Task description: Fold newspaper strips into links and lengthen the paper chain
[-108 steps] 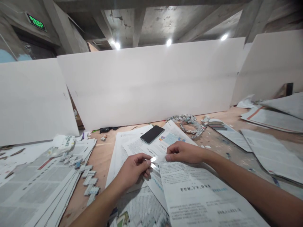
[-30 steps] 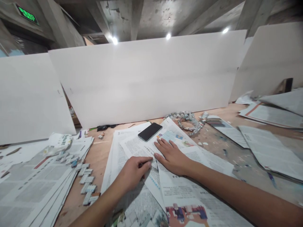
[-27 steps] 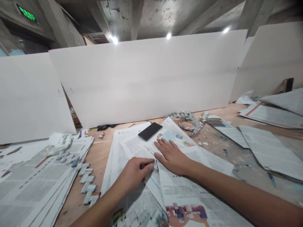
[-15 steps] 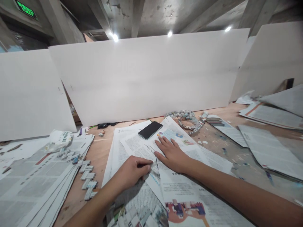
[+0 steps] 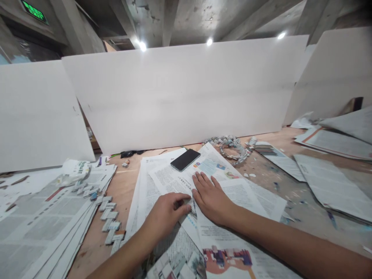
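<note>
My right hand (image 5: 210, 199) lies flat on a sheet of newspaper (image 5: 221, 228), its fingers stretched out and the thumb out to the side. Just left of it, my left hand (image 5: 170, 209) rests over the overlapping sheets, with forefinger and thumb pointing toward the right hand. A small gap shows between those two fingertips, and nothing visible is held there; the other fingers are curled under and partly hidden. Beyond the hands a black phone (image 5: 185, 159) lies on the papers. A woven piece of folded paper (image 5: 174, 267) sits at the bottom edge, partly behind my left forearm.
A folded-paper chain (image 5: 110, 219) runs beside the newspaper stack (image 5: 58, 228) on the left, with a white plastic bag (image 5: 74, 170) on top. A coiled woven paper ring (image 5: 236, 153) lies near the white partition (image 5: 183, 93). More papers (image 5: 334, 186) cover the right.
My right hand has slid slightly back toward me, its fingers closer together. My left hand has moved a little to the right, with thumb and forefinger nearer the right hand.
</note>
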The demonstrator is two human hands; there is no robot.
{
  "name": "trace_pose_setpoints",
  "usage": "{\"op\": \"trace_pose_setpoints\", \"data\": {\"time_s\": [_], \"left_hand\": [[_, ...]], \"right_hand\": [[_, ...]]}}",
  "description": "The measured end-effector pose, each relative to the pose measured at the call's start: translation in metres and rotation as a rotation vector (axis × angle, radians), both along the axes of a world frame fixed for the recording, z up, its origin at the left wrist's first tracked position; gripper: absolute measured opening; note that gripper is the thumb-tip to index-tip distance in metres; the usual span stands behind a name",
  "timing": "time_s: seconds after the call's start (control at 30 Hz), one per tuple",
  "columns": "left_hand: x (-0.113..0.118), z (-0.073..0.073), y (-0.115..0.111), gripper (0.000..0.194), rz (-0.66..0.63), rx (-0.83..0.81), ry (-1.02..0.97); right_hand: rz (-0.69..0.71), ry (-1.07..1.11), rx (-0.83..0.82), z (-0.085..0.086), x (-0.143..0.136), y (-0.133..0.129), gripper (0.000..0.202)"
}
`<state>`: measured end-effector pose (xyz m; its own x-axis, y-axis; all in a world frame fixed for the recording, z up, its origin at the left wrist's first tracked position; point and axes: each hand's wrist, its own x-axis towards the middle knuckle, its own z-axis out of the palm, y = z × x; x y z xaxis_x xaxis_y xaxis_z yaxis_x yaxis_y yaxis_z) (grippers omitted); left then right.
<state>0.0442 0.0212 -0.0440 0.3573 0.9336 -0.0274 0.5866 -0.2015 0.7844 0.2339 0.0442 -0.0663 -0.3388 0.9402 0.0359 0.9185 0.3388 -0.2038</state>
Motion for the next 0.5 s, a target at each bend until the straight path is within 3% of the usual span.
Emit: {"op": "trace_pose_setpoints", "data": {"time_s": [0.5], "left_hand": [[-0.0096, 0.0071, 0.002, 0.042, -0.082, -0.236, -0.035]], "right_hand": [[-0.004, 0.028, 0.023, -0.005, 0.0014, 0.0008, 0.06]]}}
